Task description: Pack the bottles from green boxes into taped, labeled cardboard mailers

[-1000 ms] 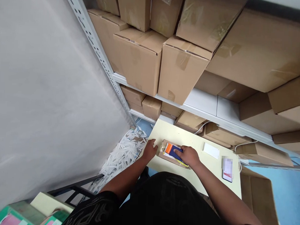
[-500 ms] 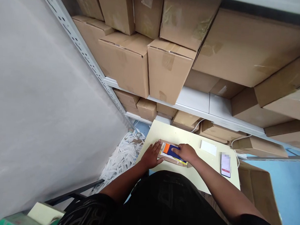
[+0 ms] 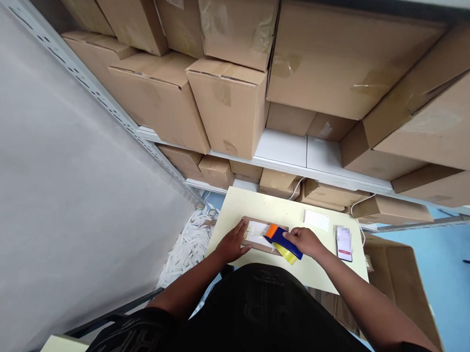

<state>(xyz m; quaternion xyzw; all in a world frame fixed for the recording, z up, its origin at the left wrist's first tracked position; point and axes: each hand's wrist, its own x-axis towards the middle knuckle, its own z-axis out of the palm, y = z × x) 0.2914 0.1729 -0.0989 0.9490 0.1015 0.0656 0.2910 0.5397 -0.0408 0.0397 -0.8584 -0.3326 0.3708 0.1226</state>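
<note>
A small flat cardboard parcel (image 3: 255, 243) with a white label (image 3: 257, 232) lies on a pale yellow table (image 3: 324, 276). My left hand (image 3: 232, 244) rests flat on the parcel's left end, fingers spread. My right hand (image 3: 307, 242) grips a tape dispenser (image 3: 282, 239) with an orange front, blue body and yellow tape roll. The dispenser sits over the parcel's right end.
A white card (image 3: 316, 220) and a smartphone (image 3: 343, 244) lie on the table to the right. Metal shelving packed with cardboard boxes (image 3: 230, 100) stands behind. Shredded white paper strips (image 3: 187, 246) cover the floor on the left. An open cardboard box (image 3: 397, 287) stands at the right.
My right hand has drawn the tape dispenser rightward across the parcel, uncovering the white label. My left hand slid onto the parcel's left end. The view tilted upward.
</note>
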